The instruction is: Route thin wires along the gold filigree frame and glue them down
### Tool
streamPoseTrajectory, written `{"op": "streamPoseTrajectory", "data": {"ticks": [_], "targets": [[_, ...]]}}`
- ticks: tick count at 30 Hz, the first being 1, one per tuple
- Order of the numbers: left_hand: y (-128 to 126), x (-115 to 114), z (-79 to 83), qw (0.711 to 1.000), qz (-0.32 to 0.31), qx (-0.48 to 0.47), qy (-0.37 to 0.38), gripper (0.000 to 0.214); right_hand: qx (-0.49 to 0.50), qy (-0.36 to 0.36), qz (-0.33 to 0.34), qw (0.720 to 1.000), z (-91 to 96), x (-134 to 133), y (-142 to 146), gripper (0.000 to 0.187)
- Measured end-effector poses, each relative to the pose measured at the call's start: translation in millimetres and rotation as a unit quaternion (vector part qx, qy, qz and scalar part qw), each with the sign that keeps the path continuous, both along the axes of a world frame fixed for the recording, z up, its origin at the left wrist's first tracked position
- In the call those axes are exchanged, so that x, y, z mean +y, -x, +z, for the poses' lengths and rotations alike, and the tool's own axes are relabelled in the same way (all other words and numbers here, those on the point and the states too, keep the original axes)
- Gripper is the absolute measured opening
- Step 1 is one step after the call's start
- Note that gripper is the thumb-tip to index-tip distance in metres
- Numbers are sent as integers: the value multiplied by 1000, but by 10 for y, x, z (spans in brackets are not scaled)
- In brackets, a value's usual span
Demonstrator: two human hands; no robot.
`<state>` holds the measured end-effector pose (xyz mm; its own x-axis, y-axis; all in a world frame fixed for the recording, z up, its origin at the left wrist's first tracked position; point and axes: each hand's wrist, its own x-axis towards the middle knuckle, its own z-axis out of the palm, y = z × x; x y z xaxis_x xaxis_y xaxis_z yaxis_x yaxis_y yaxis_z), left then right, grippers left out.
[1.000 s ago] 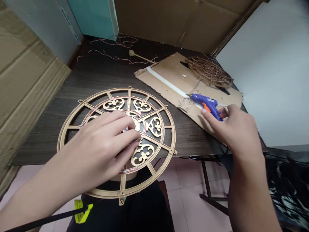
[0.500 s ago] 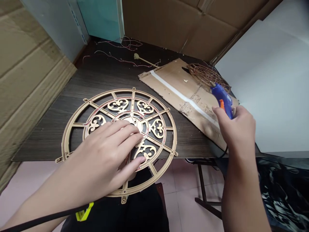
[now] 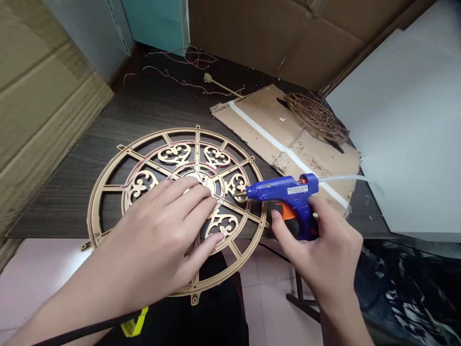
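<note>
A large gold openwork disc (image 3: 108, 178) with scroll patterns and thin red wire lies flat on the dark wooden table (image 3: 151, 110), its near part overhanging the table's front edge. My left hand (image 3: 162, 235) rests flat on the disc's centre, fingers spread and pressing down. My right hand (image 3: 320, 245) grips a blue hot glue gun (image 3: 288, 192) with an orange trigger. A clear glue stick pokes out of its back. The gun's nozzle points left at the disc's right side, close to a scroll ornament.
A worn cardboard sheet (image 3: 266, 120) with a white strip lies at the back right, and a smaller brown openwork disc (image 3: 317, 117) sits on it. Loose wires (image 3: 180, 72) and a small stick lie at the back. Cardboard walls and a white board (image 3: 410, 125) enclose the table.
My right hand lifted the glue gun off the cardboard and brought it left and nearer, nozzle now at the gold disc. My left hand stayed on the disc's centre.
</note>
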<state>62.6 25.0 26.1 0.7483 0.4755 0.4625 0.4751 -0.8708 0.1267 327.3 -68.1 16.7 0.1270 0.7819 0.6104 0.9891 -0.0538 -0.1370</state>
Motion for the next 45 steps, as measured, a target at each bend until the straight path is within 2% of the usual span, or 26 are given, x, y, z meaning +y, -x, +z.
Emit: {"op": "streamPoseTrajectory", "data": {"ticks": [11, 23, 45], "targets": [[-8, -11, 16, 1000, 7, -8, 7, 32, -41, -23, 40, 998, -85, -34, 58, 21], [-6, -23, 41, 1000, 4, -7, 14, 33, -50, -17, 42, 998, -59, -78, 78, 15], [-14, -10, 24, 1000, 6, 5, 24, 32, -89, -34, 50, 994, 27, -172, 87, 26]]}}
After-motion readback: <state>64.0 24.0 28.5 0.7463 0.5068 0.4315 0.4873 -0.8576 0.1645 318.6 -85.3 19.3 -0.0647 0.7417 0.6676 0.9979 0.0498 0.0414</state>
